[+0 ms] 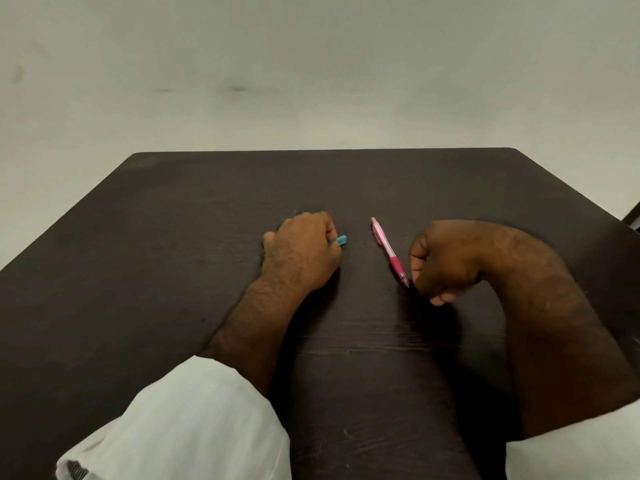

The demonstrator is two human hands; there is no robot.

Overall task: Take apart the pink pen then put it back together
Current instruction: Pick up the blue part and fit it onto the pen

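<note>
The pink pen point(388, 250) lies whole on the dark table point(173, 220), its tip pointing toward me and right, its clip end farther away. My right hand point(446, 261) rests curled just right of the pen's tip, close to it or touching; nothing shows in its fingers. My left hand point(301, 251) lies fisted on the table left of the pen, closed around a blue object point(339, 240) whose end pokes out on the right. What the rest of that blue object looks like is hidden by the fingers.
The table's far edge point(322, 151) meets a pale wall. White sleeves cover both forearms near the bottom of the view. A dark object point(633, 216) shows at the right edge beyond the table.
</note>
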